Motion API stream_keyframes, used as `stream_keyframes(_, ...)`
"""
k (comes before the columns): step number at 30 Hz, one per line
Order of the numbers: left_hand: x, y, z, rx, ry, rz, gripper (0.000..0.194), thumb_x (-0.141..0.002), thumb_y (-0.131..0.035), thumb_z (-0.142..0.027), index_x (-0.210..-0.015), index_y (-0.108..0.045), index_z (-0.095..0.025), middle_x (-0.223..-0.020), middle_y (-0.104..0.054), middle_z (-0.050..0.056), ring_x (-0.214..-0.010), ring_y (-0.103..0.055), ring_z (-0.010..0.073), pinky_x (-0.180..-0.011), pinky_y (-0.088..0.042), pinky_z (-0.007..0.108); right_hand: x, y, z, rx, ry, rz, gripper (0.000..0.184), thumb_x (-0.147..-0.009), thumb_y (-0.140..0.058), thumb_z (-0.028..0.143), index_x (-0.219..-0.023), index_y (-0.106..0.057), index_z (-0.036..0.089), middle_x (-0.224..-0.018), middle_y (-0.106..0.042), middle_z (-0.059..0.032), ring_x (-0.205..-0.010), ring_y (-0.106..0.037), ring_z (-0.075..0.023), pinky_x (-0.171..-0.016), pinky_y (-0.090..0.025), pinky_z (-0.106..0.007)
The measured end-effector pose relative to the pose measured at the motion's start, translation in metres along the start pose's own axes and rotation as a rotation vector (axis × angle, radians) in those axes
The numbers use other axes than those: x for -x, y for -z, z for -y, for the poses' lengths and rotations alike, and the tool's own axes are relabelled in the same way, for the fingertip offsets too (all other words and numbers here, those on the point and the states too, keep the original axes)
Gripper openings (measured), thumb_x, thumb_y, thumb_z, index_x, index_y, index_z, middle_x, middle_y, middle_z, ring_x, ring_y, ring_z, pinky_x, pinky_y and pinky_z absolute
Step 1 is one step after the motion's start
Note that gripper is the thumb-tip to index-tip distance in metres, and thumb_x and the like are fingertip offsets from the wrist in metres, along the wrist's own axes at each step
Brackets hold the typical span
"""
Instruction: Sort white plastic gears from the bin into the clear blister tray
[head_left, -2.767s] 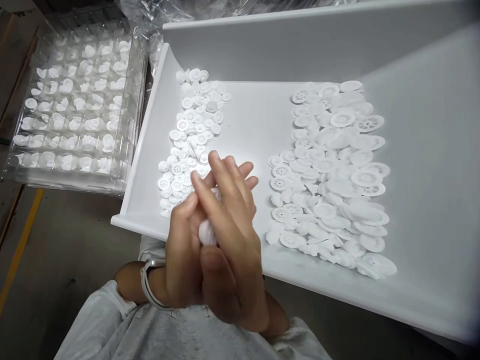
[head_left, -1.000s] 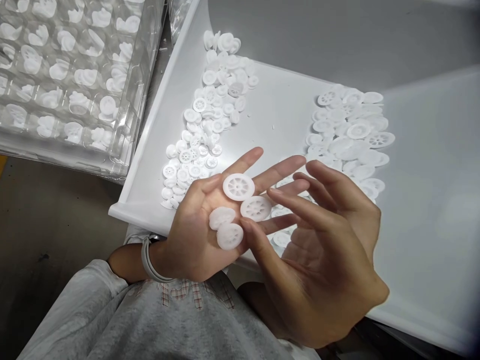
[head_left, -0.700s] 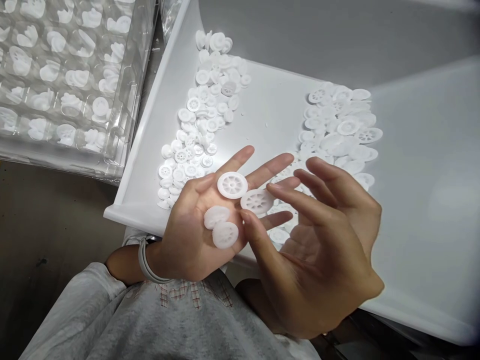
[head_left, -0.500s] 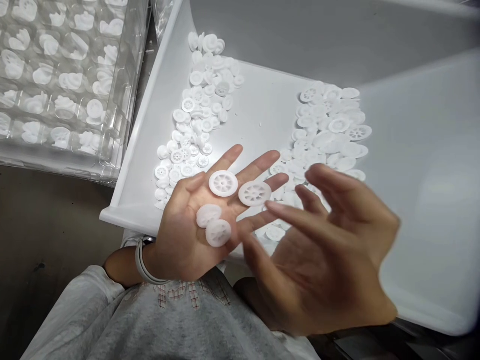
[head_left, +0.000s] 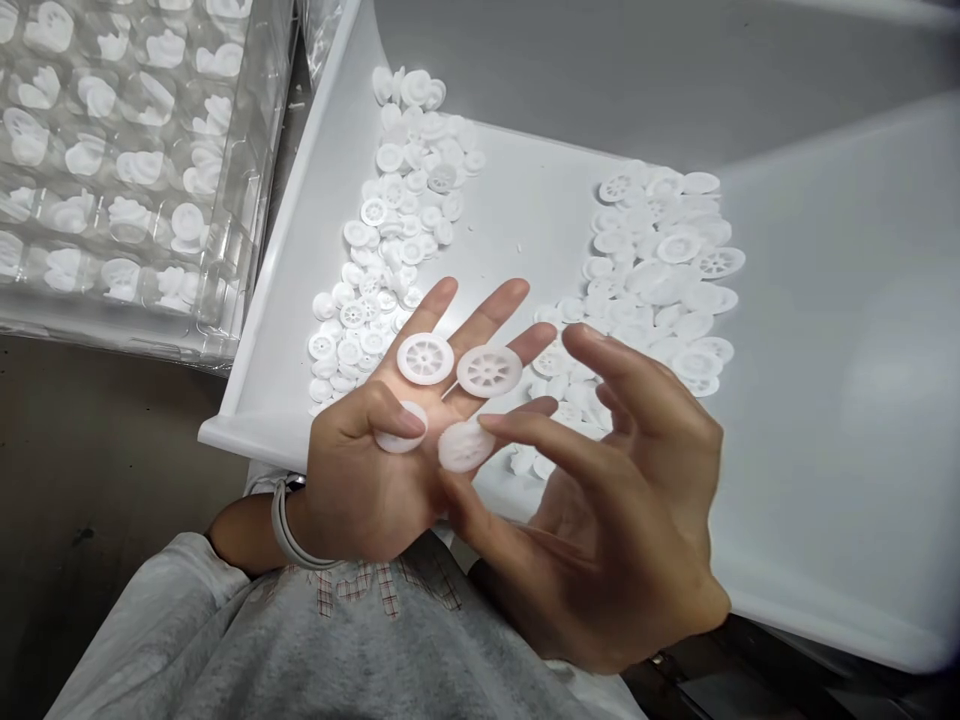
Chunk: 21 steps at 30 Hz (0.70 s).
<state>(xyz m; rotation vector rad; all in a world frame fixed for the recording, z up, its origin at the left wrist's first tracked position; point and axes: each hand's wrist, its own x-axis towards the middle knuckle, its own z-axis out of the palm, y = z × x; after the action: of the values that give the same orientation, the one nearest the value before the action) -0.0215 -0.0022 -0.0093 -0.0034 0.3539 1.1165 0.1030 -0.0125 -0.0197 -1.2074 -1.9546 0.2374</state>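
Observation:
My left hand (head_left: 360, 480) lies palm up over the front edge of the white tray (head_left: 517, 190). Two spoked white gear wheels (head_left: 425, 358) rest on its stretched fingers. Its thumb presses a third small wheel (head_left: 396, 440) against the palm. My right hand (head_left: 622, 500) reaches in from the right, with thumb and index finger pinching a toothed white gear wheel (head_left: 465, 446) at the edge of the left palm; its other fingers are spread. A grey band is on my left wrist.
In the tray, a pile of small white gears (head_left: 390, 240) lies on the left and a pile of larger gears (head_left: 660, 280) on the right. A clear blister tray (head_left: 127, 170) with white parts in its pockets stands left of it. The floor is dark below.
My right hand has come back in and closed thumb and index finger on one gear wheel. My left thumb has folded down onto another wheel in the palm.

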Motion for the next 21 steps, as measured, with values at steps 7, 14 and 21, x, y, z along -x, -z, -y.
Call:
stream_keyframes(7, -0.0022, -0.0008, 0.0004, -0.002, -0.063, -0.042, 0.080, -0.078, -0.030, -0.010, -0.154, -0.015, -0.030, -0.155, -0.037, -0.007, -0.143, -0.037, 0.0187, -0.122, -0.029, 0.042, 0.0058, -0.0003, -0.0025, 0.008, -0.102, 0.007, 0.033, -0.074, -0.077, 0.019, -0.104, -0.065, 0.014, -0.133, -0.056, -0.0172, -0.126, -0.052, -0.0328, -0.101, -0.046, -0.048)
stream_keyframes(14, -0.0020, -0.0025, 0.0014, -0.049, -0.058, -0.113, 0.078, -0.080, -0.032, -0.006, -0.151, -0.021, -0.034, -0.152, -0.042, -0.011, -0.141, -0.040, 0.0174, -0.124, -0.028, 0.041, 0.0044, 0.0037, -0.0035, -0.051, -0.113, 0.075, 0.036, -0.075, -0.073, 0.015, -0.110, -0.065, 0.016, -0.133, -0.057, -0.0149, -0.125, -0.054, -0.0295, -0.098, -0.049, -0.045)
stream_keyframes(21, -0.0028, -0.0056, 0.0021, -0.051, -0.059, -0.185, 0.070, -0.085, -0.040, -0.005, -0.147, -0.030, -0.034, -0.149, -0.047, -0.011, -0.142, -0.038, 0.0173, -0.119, -0.039, 0.034, 0.0051, 0.0044, -0.0054, -0.124, -0.123, 0.086, 0.043, -0.075, -0.071, 0.010, -0.117, -0.065, 0.019, -0.135, -0.055, -0.0139, -0.124, -0.054, -0.0293, -0.098, -0.049, -0.048)
